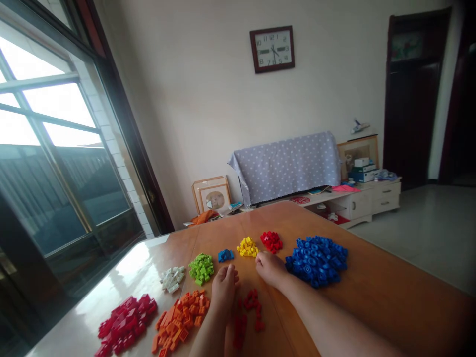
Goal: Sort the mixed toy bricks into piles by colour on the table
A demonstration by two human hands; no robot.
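Note:
My left hand [223, 281] is over the table between the small blue brick pile [225, 255] and the orange bricks [181, 317]. Its fingers are curled inward, and whatever may be in them is hidden. My right hand [270, 268] is closed, with its fingertips beside the yellow brick pile [247, 247]; I cannot make out anything in it. Close to its right lies the large pile of blue bricks [318, 260]. Loose red bricks [253, 302] lie on the tabletop between my forearms. A red brick pile [271, 241] sits just beyond my right hand.
Lime green bricks [201, 268], white bricks [172, 279] and crimson bricks [126, 322] lie in piles to the left on the brown table [372, 287]. Behind the table stands a low white cabinet [360, 207] with a cloth-covered object [286, 166]. A window [63, 129] is at left.

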